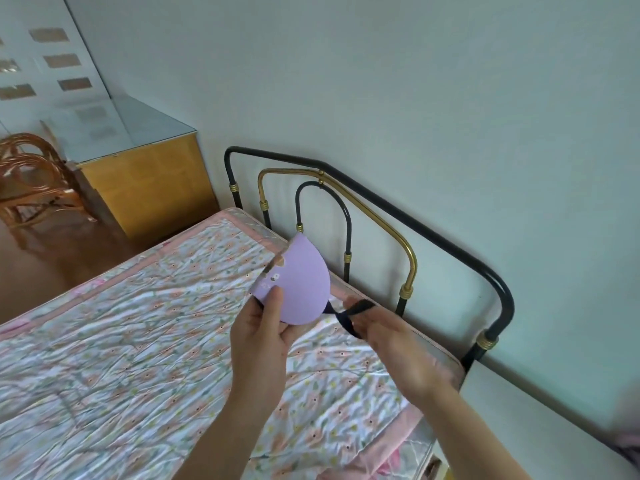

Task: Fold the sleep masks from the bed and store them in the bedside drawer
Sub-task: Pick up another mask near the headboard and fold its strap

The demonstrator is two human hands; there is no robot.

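Observation:
A lilac sleep mask (300, 285), folded in half into a half-round shape with a small printed pattern near its fold, is held up above the bed. My left hand (259, 337) pinches its lower edge, thumb on the front. The mask's dark strap (349, 315) runs out to the right, where my right hand (394, 344) grips it, stretched between the fingers. The floral bed sheet (138, 341) lies below both hands. No drawer is in view.
A black and brass metal headboard (408, 251) stands against the pale wall behind the mask. A yellow cabinet with a glass top (149, 181) sits at the bed's far corner, a rattan chair (31, 181) to its left. A white surface (540, 420) lies at right.

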